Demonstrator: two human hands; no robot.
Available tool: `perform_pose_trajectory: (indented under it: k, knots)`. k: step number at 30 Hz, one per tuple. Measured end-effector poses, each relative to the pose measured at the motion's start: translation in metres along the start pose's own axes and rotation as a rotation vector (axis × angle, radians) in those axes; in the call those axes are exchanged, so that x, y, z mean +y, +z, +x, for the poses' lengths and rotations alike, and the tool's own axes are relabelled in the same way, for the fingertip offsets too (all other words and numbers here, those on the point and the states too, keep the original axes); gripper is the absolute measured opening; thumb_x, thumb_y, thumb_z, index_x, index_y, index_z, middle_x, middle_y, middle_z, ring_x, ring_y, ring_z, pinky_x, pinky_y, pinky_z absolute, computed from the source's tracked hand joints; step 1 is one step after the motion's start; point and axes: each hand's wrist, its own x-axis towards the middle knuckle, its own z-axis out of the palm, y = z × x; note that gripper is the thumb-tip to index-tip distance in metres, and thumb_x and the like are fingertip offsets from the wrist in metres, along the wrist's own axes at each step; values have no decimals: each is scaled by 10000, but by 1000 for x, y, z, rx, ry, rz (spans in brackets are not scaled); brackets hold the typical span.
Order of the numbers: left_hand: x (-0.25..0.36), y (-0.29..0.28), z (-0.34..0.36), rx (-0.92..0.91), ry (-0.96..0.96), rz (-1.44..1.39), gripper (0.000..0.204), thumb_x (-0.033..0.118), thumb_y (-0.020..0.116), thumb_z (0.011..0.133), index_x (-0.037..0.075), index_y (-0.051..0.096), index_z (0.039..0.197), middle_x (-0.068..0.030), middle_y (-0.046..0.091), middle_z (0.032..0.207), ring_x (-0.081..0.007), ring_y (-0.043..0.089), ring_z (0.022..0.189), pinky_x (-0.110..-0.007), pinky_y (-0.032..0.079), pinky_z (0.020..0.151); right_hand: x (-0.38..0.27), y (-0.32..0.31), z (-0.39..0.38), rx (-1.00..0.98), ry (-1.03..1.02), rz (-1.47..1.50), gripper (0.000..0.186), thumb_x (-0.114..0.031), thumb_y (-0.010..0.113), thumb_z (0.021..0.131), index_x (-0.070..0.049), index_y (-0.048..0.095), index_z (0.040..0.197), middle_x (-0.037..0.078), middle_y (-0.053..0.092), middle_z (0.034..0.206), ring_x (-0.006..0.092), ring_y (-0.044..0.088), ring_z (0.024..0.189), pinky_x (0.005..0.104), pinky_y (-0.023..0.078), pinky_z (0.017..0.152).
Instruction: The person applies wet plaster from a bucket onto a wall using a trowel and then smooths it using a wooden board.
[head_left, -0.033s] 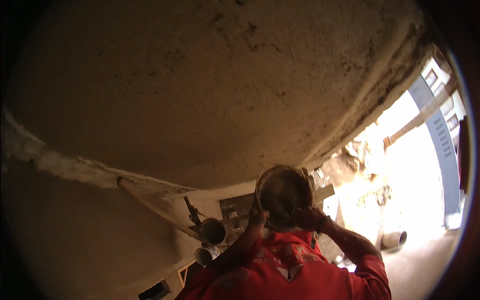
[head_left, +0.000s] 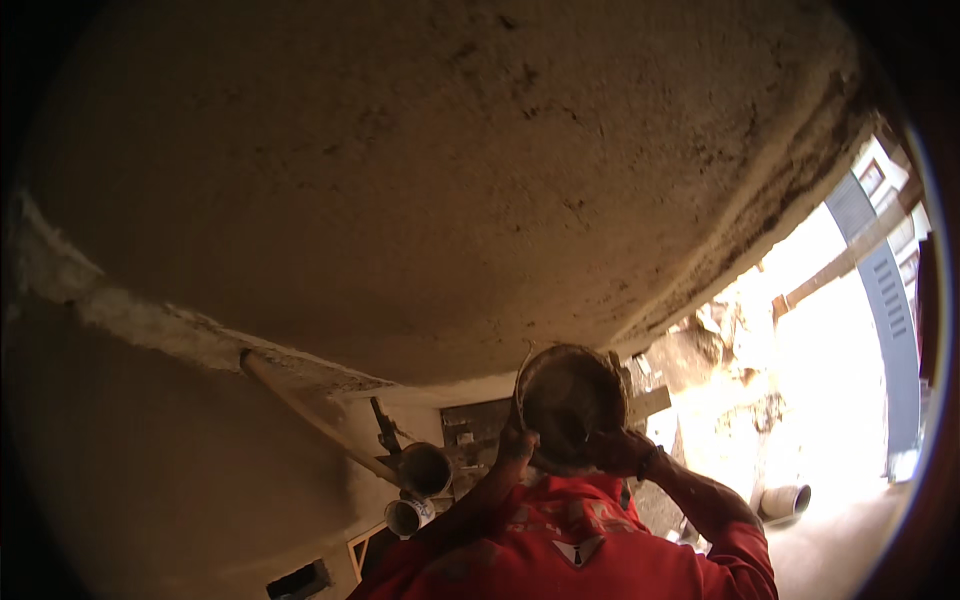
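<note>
"What's on the left?"

"A wooden pole [head_left: 310, 410] slants along the wall [head_left: 190, 440], then a dark bucket [head_left: 426, 468] with a white bucket [head_left: 408, 516] just nearer. Next comes the left hand [head_left: 517, 446], closed on the near left rim of the round bucket [head_left: 590, 375]."

"How should that be held?"

"I'd spread the hands evenly either side, thumbs over the rim, elbows close, mouth level; a one-sided grip could let it tip."

"And how does the bucket look?"

"It's between the hands, just beyond the red shirt [head_left: 500, 550]: round, mouth toward the camera, rim worn and dusty, inside dull brown. It's too dark to tell what lies in it."

"The right hand [head_left: 618, 453]?"

"At the near right rim, dark band on the wrist. I can't tell whether it grips. Farther right, a pale container [head_left: 785, 502] lies tipped near the bright opening."
</note>
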Motion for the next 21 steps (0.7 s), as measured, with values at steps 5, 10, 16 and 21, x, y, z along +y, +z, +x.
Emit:
perform_pose_trajectory:
  k: [5, 10, 16, 21]
  knots:
    - [-22, -5, -24, 87, 154, -80, 825, -80, 480, 634, 127, 313, 1415, -54, 558, 1037, -113, 526, 678, -240, 430, 521, 14, -50, 1, -342, 192, 32, 330, -267, 605, 797, -180, 539, 1108, 119, 550, 1075, 340, 630, 727, 451, 527, 597]
    - [-22, 22, -23, 247, 204, -96, 759, -66, 486, 680, 135, 350, 1399, -69, 593, 973, -94, 526, 624, -243, 405, 445, 80, -90, -7, -61, 107, -229, 167, -232, 570, 829, -97, 552, 926, 124, 579, 680, 300, 624, 663, 433, 508, 573]
    - [13, 57, -73, 442, 55, -315, 395, 16, 540, 745, 81, 471, 1128, -20, 503, 798, -104, 457, 626, -264, 404, 525, 100, -148, 23, 64, -100, -531, 100, -218, 562, 807, -131, 525, 774, 55, 521, 613, 215, 581, 550, 352, 483, 499]
    - [27, 65, -109, 441, 132, -264, 229, 41, 537, 766, 66, 534, 994, -14, 492, 700, -85, 436, 582, -245, 383, 533, 103, -144, 45, -12, -316, -523, 107, -205, 588, 778, -150, 577, 868, 34, 484, 538, 175, 550, 510, 327, 470, 452]
